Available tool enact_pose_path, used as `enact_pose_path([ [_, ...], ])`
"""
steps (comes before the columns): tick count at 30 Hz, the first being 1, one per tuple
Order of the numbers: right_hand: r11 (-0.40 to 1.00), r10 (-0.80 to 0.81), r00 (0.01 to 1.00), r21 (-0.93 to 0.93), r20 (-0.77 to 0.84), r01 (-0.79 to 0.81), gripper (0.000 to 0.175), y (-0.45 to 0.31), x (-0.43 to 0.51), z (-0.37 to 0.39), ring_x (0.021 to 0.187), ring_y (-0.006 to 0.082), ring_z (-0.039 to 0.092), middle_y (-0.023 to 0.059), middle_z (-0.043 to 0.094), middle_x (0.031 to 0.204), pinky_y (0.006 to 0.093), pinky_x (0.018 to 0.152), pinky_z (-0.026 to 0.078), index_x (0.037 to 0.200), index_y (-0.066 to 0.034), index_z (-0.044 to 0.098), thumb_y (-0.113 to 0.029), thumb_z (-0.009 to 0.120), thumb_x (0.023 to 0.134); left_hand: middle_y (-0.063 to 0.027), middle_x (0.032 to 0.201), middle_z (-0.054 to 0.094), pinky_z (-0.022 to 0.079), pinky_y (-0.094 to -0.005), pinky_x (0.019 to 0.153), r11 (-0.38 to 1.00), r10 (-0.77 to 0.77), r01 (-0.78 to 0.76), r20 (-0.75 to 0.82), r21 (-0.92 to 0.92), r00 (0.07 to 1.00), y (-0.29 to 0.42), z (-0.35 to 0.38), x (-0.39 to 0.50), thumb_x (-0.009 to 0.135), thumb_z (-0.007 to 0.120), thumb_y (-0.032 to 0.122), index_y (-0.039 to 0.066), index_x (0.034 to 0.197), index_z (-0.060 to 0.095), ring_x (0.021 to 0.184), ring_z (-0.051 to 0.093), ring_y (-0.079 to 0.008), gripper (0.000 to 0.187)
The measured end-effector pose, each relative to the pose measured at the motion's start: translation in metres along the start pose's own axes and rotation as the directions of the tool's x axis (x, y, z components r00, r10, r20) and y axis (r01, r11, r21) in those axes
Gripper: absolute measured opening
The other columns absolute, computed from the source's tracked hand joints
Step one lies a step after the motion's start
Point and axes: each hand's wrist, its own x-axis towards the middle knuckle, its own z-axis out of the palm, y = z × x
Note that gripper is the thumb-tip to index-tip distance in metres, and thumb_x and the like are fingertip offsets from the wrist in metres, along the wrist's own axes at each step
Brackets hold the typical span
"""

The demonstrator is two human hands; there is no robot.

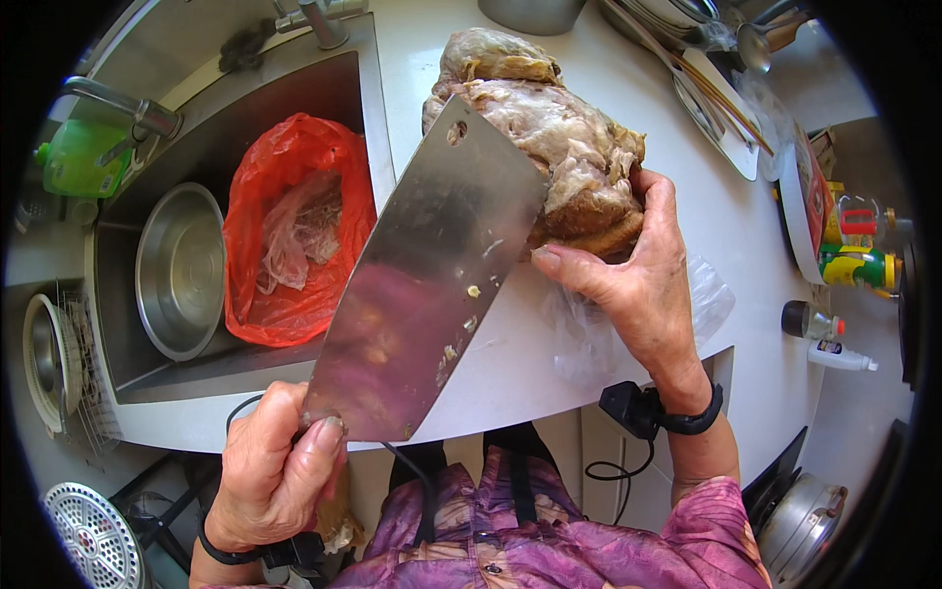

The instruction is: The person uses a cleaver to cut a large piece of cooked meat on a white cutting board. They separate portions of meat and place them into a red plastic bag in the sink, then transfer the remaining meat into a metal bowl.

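My left hand (276, 464) grips a large steel cleaver (434, 272) by its handle end, the broad blade slanting up and to the right. Bits of food cling to the blade, and its upper part overlaps a big lump of pale, browned meat (544, 132) on the white counter. At the near right end of the meat, my right hand (633, 265) has its thumb and fingers around the lump. Behind the right hand lies a clear plastic bag (581, 331) on the counter.
To the left, a sink (294, 375) holds a metal basin (180, 272) and a red plastic bag (250, 213). A pot (533, 15) stands at the far edge. On the right are a white tray (747, 158) with utensils, and several bottles, one dark (806, 320). A faucet (151, 118) rises beside the sink.
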Motion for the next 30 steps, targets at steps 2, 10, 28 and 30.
enact_pose_path([
  [2, 1.0, 0.001, 1.0, 0.027, 0.0, -0.001, 0.086, -0.001, 0.001, 0.0, 0.112, 0.0252, 0.065, 0.0204, 0.061, 0.123, 0.0364, 0.1, 0.052, 0.133, 0.0061, 0.04, -0.023, 0.091, 0.07, -0.0039, 0.068, 0.058, 0.04, -0.0254, 0.047, 0.998, 0.003, -0.003, 0.008, 0.06, 1.0, 0.007, -0.002, 0.003, 0.1, 0.055, 0.0, -0.007, 0.103, 0.055, 0.048, 0.052, -0.0096, 0.008],
  [10, 0.998, -0.023, 0.998, -0.059, -0.05, 0.02, 0.078, 0.006, 0.003, 0.005, 0.108, 0.0214, 0.066, 0.0166, 0.065, 0.118, 0.0335, 0.098, 0.053, 0.127, 0.0051, 0.048, -0.018, 0.091, 0.066, -0.0062, 0.068, 0.057, 0.044, -0.0297, 0.053, 0.965, 0.027, -0.051, 0.097, 0.258, 0.995, 0.039, -0.006, 0.004, 0.099, 0.053, -0.003, -0.007, 0.11, 0.051, 0.056, 0.056, -0.0159, 0.012],
  [28, 0.977, 0.01, 0.995, -0.213, -0.097, -0.031, 0.085, 0.002, 0.015, 0.012, 0.104, 0.0397, 0.062, 0.0249, 0.061, 0.109, 0.0486, 0.095, 0.049, 0.113, 0.0069, 0.05, -0.04, 0.09, 0.055, -0.028, 0.066, 0.052, 0.042, -0.0464, 0.054, 0.785, -0.3, 0.178, 0.114, 0.594, 0.947, 0.159, -0.011, 0.045, 0.099, 0.051, 0.003, -0.005, 0.088, 0.04, 0.059, 0.054, -0.0443, 0.018],
  [30, 0.972, -0.013, 0.994, -0.233, -0.11, -0.013, 0.086, 0.004, 0.014, 0.013, 0.105, 0.0396, 0.062, 0.0247, 0.061, 0.11, 0.0484, 0.095, 0.048, 0.114, 0.0071, 0.049, -0.041, 0.09, 0.055, -0.0278, 0.067, 0.053, 0.044, -0.046, 0.055, 0.747, -0.358, 0.241, 0.07, 0.62, 0.931, 0.165, -0.005, 0.047, 0.099, 0.05, 0.003, -0.006, 0.088, 0.041, 0.058, 0.056, -0.0433, 0.018],
])
